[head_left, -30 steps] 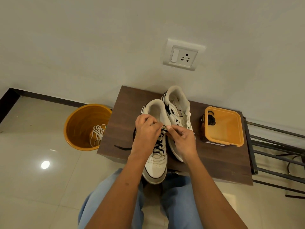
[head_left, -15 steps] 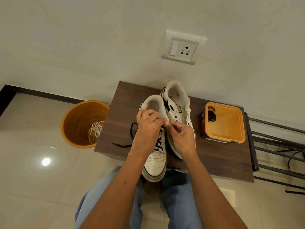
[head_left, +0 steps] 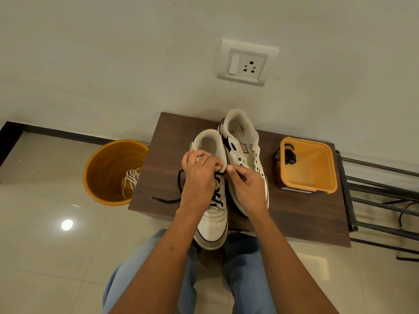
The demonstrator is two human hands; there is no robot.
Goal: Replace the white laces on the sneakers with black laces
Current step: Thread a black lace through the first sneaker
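Observation:
Two white sneakers stand on a small brown table (head_left: 294, 214). The near left sneaker (head_left: 212, 227) is partly threaded with a black lace (head_left: 216, 196), and its loose end (head_left: 167, 200) trails over the table to the left. My left hand (head_left: 198, 180) pinches the lace at the top eyelets. My right hand (head_left: 246, 186) pinches the lace from the other side, thumb near the left fingers. The right sneaker (head_left: 240, 141) has bare eyelets. A second black lace (head_left: 290, 156) lies coiled in an orange container (head_left: 317, 189).
An orange bucket (head_left: 108, 168) on the floor left of the table holds white laces (head_left: 131, 180). A dark metal rack (head_left: 381, 200) stands to the right. A wall socket (head_left: 246, 63) sits above the table. My knees in blue jeans are below the table's front edge.
Both hands moved slightly up the sneaker toward its top eyelets. The lace's loose end has formed a loop left of my left hand.

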